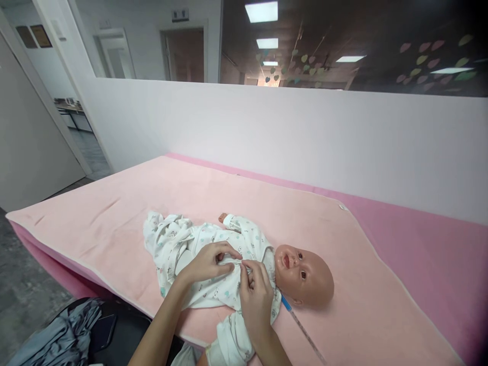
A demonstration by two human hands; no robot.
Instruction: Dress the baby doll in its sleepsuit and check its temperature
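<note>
A baby doll point(305, 277) lies on its back on the table, its head to the right. It wears a white printed baby outfit point(229, 236) that covers the body and arms. Over the doll's chest, the thumb and forefinger of my left hand point(211, 262) pinch the front of the outfit. Right beside it, my right hand point(257, 287) grips the same fabric between its fingertips. What exactly lies between the fingertips is too small to make out. A thin clear stick with a blue end point(301, 325) pokes out beside the doll's neck.
Pale pink cloth point(381, 305) covers the table over a darker pink layer point(430, 239). A white wall point(267, 132) with windows rises behind. At lower left, a black chair point(127, 335) holds grey clothing point(61, 338) and a phone point(102, 333).
</note>
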